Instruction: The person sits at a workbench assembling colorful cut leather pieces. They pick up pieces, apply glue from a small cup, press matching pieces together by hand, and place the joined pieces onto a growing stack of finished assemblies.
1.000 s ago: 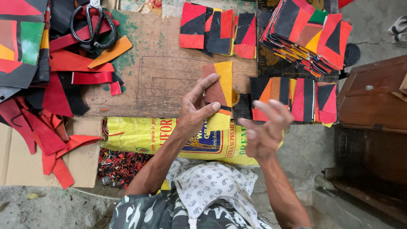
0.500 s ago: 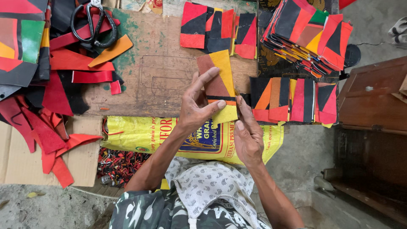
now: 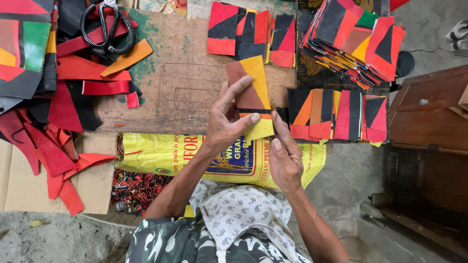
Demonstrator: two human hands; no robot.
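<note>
- Our left hand [image 3: 229, 122] pinches a patchwork piece [image 3: 251, 95] of brown, yellow and black, holding it above the near edge of the tabletop [image 3: 185, 92], thumb on its lower part and fingers spread behind.
- Our right hand [image 3: 285, 156] touches the piece's lower right corner with its fingertips; we cannot tell whether it grips.
- The tabletop is worn, scratched wood with green paint stains.
- Black scissors [image 3: 105, 27] lie at the far left on red and orange scraps [image 3: 73, 83].
- Finished patchwork pieces lie in a far row [image 3: 248, 34], a right row [image 3: 341, 114], and a fanned stack [image 3: 356, 41] at the far right.
- A yellow sack [image 3: 165, 153] hangs along the near edge.
- Cardboard [image 3: 97, 180] lies on the grey concrete floor [image 3: 53, 238] at near left; a brown wooden cabinet [image 3: 429, 112] stands to the right.
</note>
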